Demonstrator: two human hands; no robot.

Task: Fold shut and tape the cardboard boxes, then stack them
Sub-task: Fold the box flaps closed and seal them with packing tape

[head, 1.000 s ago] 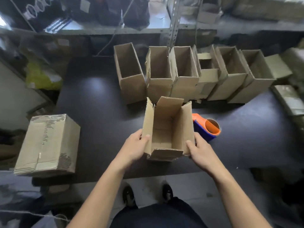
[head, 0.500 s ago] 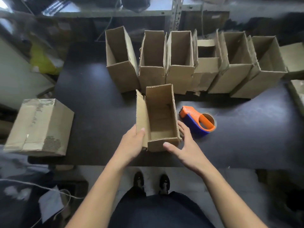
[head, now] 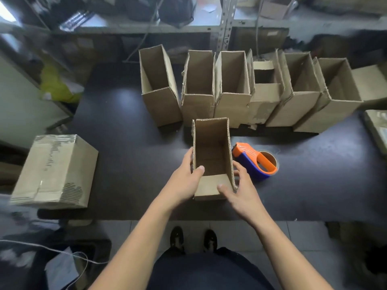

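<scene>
A small open cardboard box point(head: 211, 147) stands upright on the dark table point(head: 314, 185) near its front edge, top flaps up. My left hand point(head: 184, 176) grips its left wall, thumb hooked over the rim into the box. My right hand point(head: 240, 189) cups the lower right corner, thumb on the near face and fingers behind the right wall. An orange and blue tape dispenser point(head: 254, 162) lies just right of the box. Several open boxes point(head: 230, 86) stand in a row at the back of the table.
A closed, taped box point(head: 56, 172) lies at the table's left front corner, partly over the edge. Metal shelving point(head: 225, 28) with bags stands behind the table. More cardboard point(head: 377, 130) sits at the right edge. My shoes point(head: 192, 239) are on the tiled floor below.
The box's side flaps have been brought upright from their spread position. The box now stands squared on the table. My right hand moved from the right flap down to the lower right corner.
</scene>
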